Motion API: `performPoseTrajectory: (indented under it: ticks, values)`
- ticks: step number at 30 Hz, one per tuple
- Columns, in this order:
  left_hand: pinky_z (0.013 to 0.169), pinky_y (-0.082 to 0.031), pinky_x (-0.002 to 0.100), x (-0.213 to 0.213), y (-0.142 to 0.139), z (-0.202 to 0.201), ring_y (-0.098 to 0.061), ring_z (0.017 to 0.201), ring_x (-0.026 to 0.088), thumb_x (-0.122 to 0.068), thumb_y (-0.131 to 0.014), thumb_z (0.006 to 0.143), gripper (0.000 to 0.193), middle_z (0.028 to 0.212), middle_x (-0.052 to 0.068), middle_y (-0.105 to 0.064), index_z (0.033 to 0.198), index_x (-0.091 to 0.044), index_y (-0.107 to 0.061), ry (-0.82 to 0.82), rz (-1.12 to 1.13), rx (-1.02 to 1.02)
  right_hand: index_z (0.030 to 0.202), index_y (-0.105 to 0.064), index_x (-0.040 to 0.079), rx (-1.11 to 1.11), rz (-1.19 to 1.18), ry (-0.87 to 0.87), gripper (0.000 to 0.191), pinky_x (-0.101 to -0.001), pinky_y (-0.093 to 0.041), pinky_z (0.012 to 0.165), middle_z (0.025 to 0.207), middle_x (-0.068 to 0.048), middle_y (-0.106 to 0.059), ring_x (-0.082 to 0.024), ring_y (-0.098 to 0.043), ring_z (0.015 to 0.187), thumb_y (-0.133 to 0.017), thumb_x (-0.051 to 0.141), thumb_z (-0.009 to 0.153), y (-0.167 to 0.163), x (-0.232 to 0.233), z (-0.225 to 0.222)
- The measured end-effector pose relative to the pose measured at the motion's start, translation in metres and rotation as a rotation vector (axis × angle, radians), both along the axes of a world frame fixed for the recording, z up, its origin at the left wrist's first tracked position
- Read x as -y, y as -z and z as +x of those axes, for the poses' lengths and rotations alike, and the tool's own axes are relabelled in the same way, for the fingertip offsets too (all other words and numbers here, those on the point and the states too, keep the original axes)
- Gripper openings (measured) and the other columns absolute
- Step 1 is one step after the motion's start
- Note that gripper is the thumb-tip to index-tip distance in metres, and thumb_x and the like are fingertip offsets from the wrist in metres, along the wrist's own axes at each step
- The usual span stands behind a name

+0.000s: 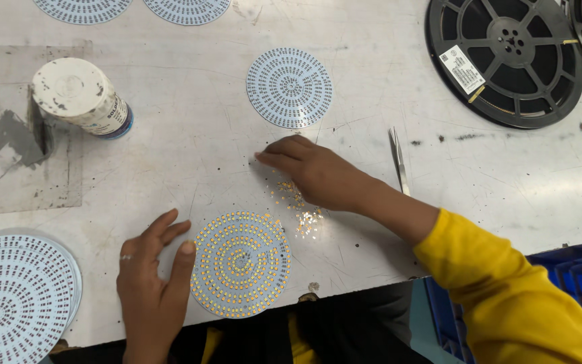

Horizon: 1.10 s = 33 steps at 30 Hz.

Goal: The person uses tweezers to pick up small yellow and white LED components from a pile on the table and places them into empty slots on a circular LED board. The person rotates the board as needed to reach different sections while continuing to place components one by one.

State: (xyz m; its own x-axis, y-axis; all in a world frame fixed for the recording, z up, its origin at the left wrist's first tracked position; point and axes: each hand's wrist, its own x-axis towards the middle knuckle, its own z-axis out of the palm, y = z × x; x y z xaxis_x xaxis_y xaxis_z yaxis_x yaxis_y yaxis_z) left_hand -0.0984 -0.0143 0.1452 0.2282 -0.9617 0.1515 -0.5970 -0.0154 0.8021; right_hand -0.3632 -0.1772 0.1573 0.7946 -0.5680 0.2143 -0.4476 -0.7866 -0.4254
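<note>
A round white circuit board (240,263) covered in rings of small yellow chips lies at the table's near edge. My left hand (151,272) rests flat beside it, thumb touching its left rim, fingers apart. My right hand (311,171), in a yellow sleeve, reaches over a scatter of loose yellow chips (298,205) just beyond the board, fingertips pressed to the table. Whether it pinches a chip is hidden. An unfilled round board (289,87) lies farther back.
Metal tweezers (398,160) lie to the right of my right hand. A white cylindrical container (81,97) lies at left. Stacked bare boards (18,296) sit at near left, black reels (504,61) at far right, a blue crate (574,283) at near right.
</note>
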Motion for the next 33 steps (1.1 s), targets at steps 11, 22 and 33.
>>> performPoseTrajectory:
  ticks: [11,22,33]
  values:
    - [0.103,-0.045,0.034,-0.001,0.009,-0.002,-0.066,0.113,0.021,-0.026,-0.066,0.101,0.041,0.112,0.011,-0.074,0.135,-0.003,-0.064,-0.002,-0.07,-0.029,0.141,-0.059,0.01,0.003,0.208,0.158,0.056,-0.0378,-0.052,0.105,0.145,-0.013,-0.057,-0.028,-0.058,0.136,-0.055,-0.006,0.088,-0.016,-0.063,-0.071]
    - [0.1,-0.047,0.037,0.002,0.006,-0.001,-0.061,0.111,0.024,-0.032,-0.066,0.1,0.042,0.113,0.008,-0.076,0.131,-0.003,-0.066,0.017,-0.068,0.044,0.154,-0.042,0.033,-0.26,-0.088,-0.205,0.069,-0.052,-0.013,0.127,0.168,-0.017,-0.018,-0.04,-0.014,0.156,-0.035,0.072,0.097,0.006,-0.073,-0.067]
    - [0.099,-0.047,0.038,0.001,0.007,-0.001,-0.061,0.109,0.025,-0.034,-0.064,0.099,0.042,0.112,0.007,-0.076,0.128,-0.004,-0.067,0.006,-0.04,0.086,0.15,-0.048,-0.001,-0.298,-0.165,-0.332,0.056,-0.0409,-0.038,0.118,0.161,-0.013,-0.047,-0.027,-0.044,0.15,-0.054,0.017,0.097,0.0,-0.054,-0.074]
